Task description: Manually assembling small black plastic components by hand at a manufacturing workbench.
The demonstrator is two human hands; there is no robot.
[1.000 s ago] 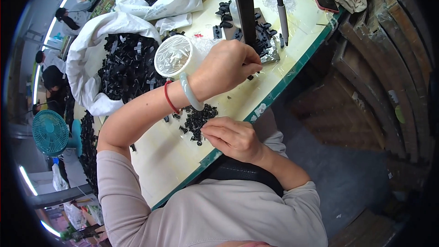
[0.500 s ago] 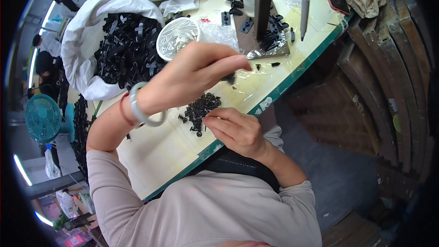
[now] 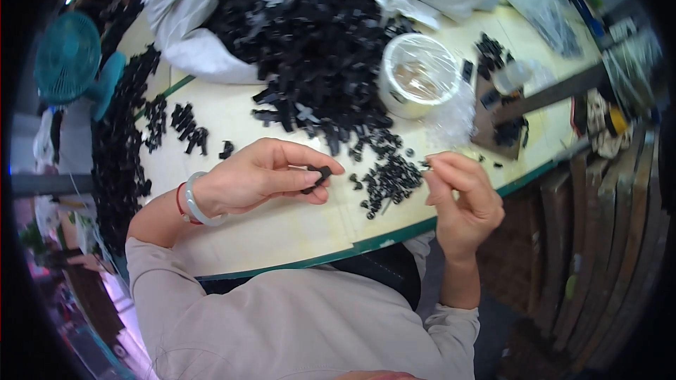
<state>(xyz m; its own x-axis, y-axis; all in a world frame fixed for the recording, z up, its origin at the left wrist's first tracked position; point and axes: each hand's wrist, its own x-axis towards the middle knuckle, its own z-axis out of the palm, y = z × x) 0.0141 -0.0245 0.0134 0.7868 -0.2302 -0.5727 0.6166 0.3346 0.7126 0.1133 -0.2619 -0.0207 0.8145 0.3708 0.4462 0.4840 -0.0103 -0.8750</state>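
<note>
My left hand (image 3: 246,177), a pale bangle and red cord at its wrist, is closed on a small black plastic part (image 3: 320,179) between thumb and fingers. It hovers over the pale tabletop, left of a pile of tiny black round-headed pieces (image 3: 391,179). At the pile's right side my right hand (image 3: 468,200) is raised in a pinch. Between its fingertips shows a tiny black round-headed piece (image 3: 425,165), partly hidden. Beyond both hands, a large heap of black plastic parts (image 3: 303,35) spills from a white woven sack (image 3: 172,32).
A white tub (image 3: 398,98) with clear film stands behind the small pile. Farther right are a metal plate (image 3: 486,130), a dark post (image 3: 556,93) and a clear bottle (image 3: 512,77). Black parts (image 3: 116,148) line the left, near a teal fan (image 3: 67,56). The table has a green edge (image 3: 384,239).
The view has turned, bringing more of the heap into sight. My left hand has drawn back from beside the metal plate and shows a black part; my right hand has lifted to the pile's right.
</note>
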